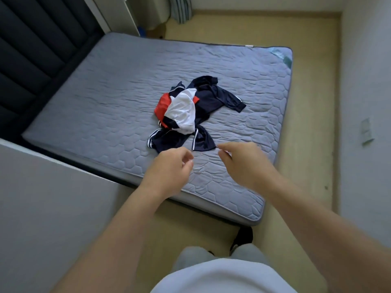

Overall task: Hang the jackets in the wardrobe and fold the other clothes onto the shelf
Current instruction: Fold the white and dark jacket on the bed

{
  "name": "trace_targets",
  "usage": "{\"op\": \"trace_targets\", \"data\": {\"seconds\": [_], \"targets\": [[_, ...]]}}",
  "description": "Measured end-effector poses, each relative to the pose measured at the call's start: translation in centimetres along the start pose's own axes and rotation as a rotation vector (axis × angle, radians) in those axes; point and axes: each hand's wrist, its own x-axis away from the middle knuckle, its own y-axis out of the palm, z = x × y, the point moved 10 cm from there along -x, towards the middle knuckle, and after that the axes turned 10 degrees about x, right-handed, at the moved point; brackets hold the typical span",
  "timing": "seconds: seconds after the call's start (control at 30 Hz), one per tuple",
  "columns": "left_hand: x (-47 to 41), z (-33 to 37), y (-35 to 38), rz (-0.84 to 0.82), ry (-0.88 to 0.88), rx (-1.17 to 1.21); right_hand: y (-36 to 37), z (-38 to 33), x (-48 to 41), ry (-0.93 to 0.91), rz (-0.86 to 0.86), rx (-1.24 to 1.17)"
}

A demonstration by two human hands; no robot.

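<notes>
While both hands are out over the near edge of the mattress (pixel 105 92), nothing's actually grabbed. My left hand (pixel 171 166) and right hand (pixel 243 163) are loose, fingers a bit curled, holding nothing, just short of the clothes. The pile of clothes (pixel 190 123) sits roughly mid-mattress, all tangled. There's a navy jacket (pixel 213 98) with white stripes, one sleeve flung out to the right, and a red and white piece (pixel 182 108) bunched on top toward the left. Can't tell what that second one is while it's crumpled. So I'd say I'm at the very first step, picking something out of the heap. Next move, I reckon, is pinching the navy hem nearest my hands and lifting it free. Since the pieces overlap, the top one will probably drag along unless I peel it off first. Room-wise it looks fine, with quilted mattress showing all round the pile for laying things flat. The dark headboard (pixel 31 60) is off at the far left, and there's a strip of floor (pixel 306 123) along the right and on the near side where I'm standing. No wardrobe or shelf I can make out from here.
</notes>
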Motion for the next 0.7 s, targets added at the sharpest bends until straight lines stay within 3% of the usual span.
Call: {"op": "trace_targets", "data": {"seconds": [0.27, 0.7], "targets": [[-9.0, -8.3, -3.2, 0.017, -0.086, 0.081, 3.0, -3.3, -10.3, 0.035, -0.076, 0.051], [-27.2, -33.0, 1.3, -0.289, -0.236, 0.205, 17.6, -9.4, -25.9, 0.383, -0.109, -0.042]]}}
